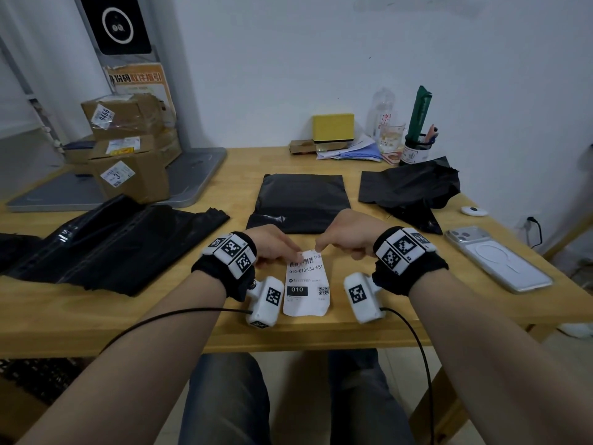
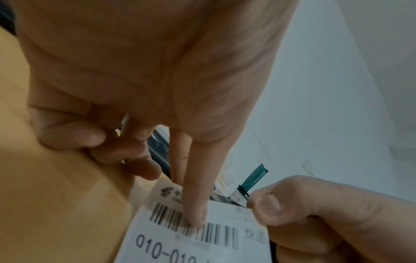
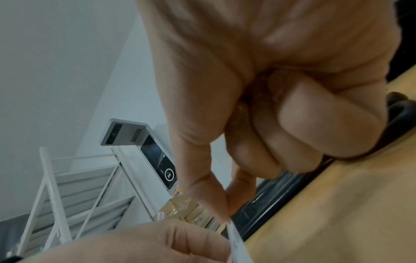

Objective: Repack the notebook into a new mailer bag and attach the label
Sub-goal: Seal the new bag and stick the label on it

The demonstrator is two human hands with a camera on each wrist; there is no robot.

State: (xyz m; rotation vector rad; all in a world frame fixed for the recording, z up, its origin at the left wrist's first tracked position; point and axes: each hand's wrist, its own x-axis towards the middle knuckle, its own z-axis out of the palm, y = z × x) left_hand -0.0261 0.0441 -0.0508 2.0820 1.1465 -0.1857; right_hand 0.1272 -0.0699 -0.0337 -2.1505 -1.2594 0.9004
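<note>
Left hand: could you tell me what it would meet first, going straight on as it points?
The left hand pinches the label; straight on, it would likely meet the right hand, pinching the label's other corner.

Right hand (image 3: 258,89) pinching white label (image 3: 236,243) edge, left hand (image 3: 135,245) below, wooden table (image 3: 337,222), cardboard boxes (image 3: 191,211) behind

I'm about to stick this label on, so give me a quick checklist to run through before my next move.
1. Label pinched at its top edge by left hand and right hand: ok.
2. Printed side up, text readable: ok.
3. Backing peeled off: cannot tell.
4. Flat black mailer bag lies just beyond the hands: ok.
5. Notebook inside that bag: cannot tell.
6. Bag's flap sealed: cannot tell.
</note>
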